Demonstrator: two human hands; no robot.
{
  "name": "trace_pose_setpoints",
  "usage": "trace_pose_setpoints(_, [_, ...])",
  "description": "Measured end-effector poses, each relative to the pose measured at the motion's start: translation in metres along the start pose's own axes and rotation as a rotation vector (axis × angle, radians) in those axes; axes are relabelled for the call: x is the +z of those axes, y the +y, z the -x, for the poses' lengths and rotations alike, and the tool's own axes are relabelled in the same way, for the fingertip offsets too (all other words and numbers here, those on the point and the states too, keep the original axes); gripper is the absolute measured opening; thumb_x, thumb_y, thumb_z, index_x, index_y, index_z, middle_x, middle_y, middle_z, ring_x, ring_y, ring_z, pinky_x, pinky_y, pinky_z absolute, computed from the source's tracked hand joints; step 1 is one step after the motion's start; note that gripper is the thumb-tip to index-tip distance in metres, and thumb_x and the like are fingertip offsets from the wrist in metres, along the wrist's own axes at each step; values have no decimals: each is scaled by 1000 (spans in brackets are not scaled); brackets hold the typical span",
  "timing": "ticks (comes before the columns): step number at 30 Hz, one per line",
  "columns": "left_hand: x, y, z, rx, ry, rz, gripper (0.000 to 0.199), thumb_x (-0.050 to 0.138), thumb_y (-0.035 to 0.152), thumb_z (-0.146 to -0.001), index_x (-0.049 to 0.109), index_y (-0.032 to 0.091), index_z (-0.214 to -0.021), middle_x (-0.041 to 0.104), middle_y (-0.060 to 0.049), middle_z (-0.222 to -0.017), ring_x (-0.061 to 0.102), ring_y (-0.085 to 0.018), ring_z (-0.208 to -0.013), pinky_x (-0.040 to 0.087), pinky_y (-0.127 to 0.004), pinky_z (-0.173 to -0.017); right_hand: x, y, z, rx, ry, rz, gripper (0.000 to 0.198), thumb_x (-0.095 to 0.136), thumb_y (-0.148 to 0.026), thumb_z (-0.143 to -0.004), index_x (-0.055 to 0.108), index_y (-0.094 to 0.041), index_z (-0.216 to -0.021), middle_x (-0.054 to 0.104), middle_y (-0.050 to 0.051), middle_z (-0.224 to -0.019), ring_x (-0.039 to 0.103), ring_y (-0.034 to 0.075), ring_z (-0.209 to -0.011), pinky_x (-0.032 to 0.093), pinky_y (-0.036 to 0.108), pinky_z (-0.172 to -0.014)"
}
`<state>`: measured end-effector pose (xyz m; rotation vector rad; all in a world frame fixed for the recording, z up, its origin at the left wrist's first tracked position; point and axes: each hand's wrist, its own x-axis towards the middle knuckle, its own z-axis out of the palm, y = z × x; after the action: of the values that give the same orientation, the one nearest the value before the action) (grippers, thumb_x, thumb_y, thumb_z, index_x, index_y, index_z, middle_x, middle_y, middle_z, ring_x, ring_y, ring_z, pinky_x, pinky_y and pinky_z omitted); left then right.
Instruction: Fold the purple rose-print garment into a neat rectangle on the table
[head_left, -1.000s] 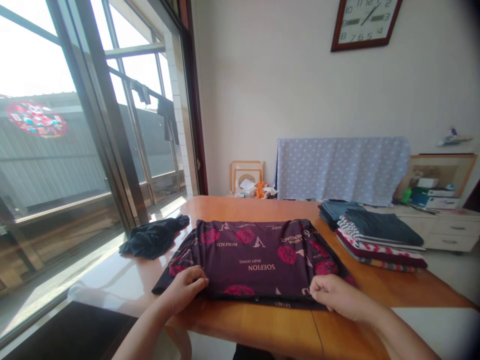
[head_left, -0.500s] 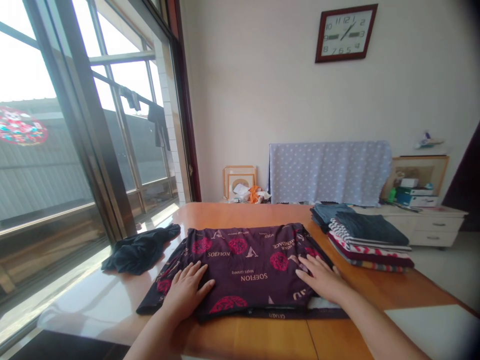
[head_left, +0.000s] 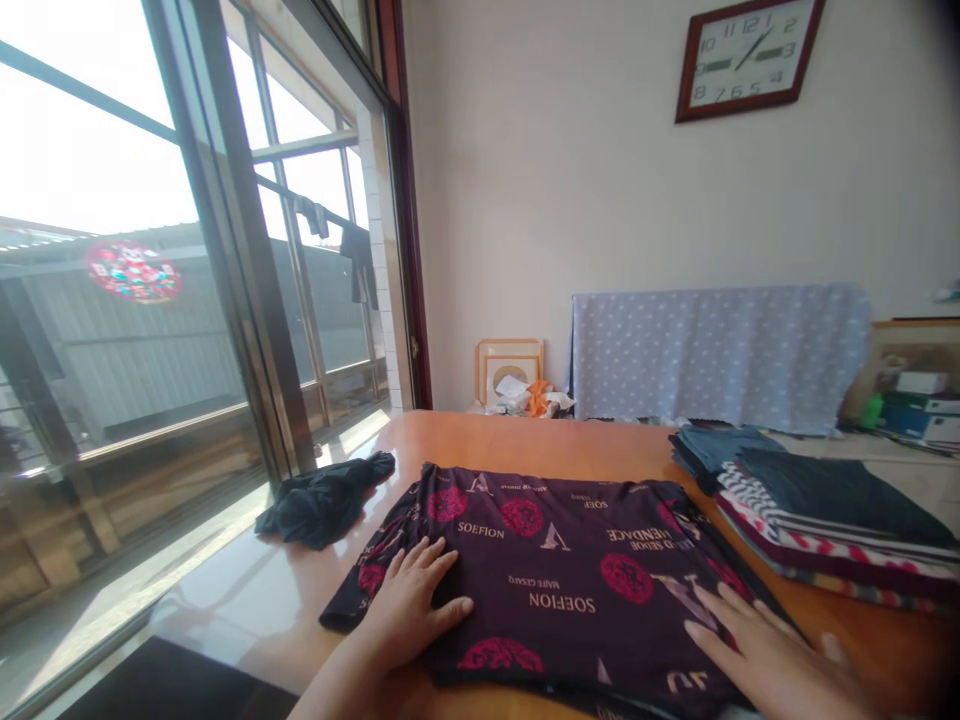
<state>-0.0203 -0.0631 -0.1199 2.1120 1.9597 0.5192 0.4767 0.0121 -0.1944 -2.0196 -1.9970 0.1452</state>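
Observation:
A dark purple garment with red round motifs and pale lettering lies spread on the wooden table. On its left part rests my left hand, palm down with the fingers spread. My right hand lies flat near the garment's right side, fingers extended and slightly blurred. Both hands touch the cloth without gripping it. Its near edge runs close to the bottom of the view, and my right hand covers part of that side.
A crumpled dark cloth lies left of the garment. To the right is a stack of folded clothes. Glass windows line the left side. A dotted cloth hangs against the far wall, below a clock.
The camera view has turned left, so the scene sits further right in the picture. Both hands stay flat on the garment, which keeps much the same shape.

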Motion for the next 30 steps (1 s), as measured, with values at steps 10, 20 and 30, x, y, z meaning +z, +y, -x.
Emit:
trace_pose_setpoints(10, [-14, -35, -28, -270, 377, -194, 34, 42, 34, -98, 67, 23, -119, 68, -12, -122, 61, -29, -115, 43, -41, -99, -42, -134, -48, -335, -68, -253, 59, 54, -63, -88, 66, -26, -132, 66, 11, -138, 61, 35, -126, 41, 46, -110])
trace_pose_setpoints(20, [-26, -56, -27, -356, 451, -341, 35, 35, 44, -101, 64, 27, -99, 70, -8, -107, 63, -27, -104, 40, -39, -87, -25, -262, -84, -534, -263, -225, 43, 58, -50, -89, 72, -23, -119, 74, 13, -121, 67, 31, -113, 45, 39, -97])
trace_pose_setpoints(30, [-40, -90, -40, -538, 239, -328, 18, 51, 32, -88, 61, 24, -101, 73, -10, -107, 67, -31, -99, 42, -38, -79, 51, -294, -83, -431, -274, -56, 74, 33, -60, -96, 40, -19, -157, 28, 10, -167, 15, 32, -156, 10, 53, -125])
